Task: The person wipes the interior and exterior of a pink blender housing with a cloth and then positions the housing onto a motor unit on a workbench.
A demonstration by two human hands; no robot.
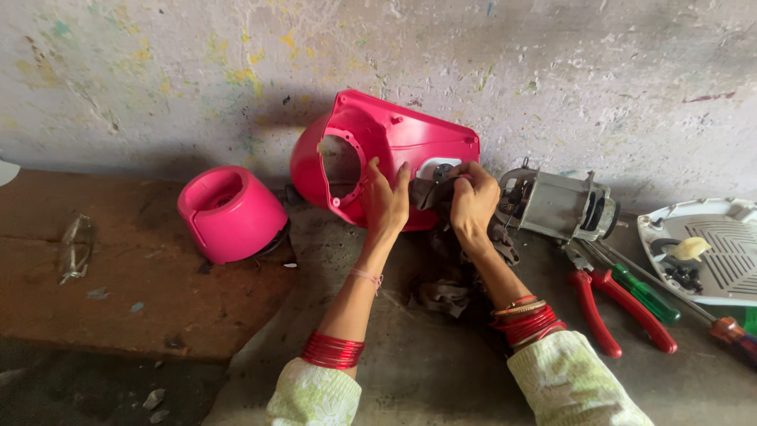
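Note:
A large pink plastic appliance housing (410,138) leans against the wall, its round opening facing me. My left hand (385,201) lies flat against its lower front and steadies it. My right hand (473,201) pinches a grey-brown cloth (435,191) and presses it against the housing near a white dial. More of the same cloth (445,293) trails down onto the floor between my forearms. Both wrists carry red bangles.
A smaller pink cup-shaped part (230,213) stands on a brown board (150,276) at the left. A grey electric motor (556,205) lies right of my hands, then red-handled pliers (599,308), a green-handled screwdriver (646,293) and a white base plate (710,248).

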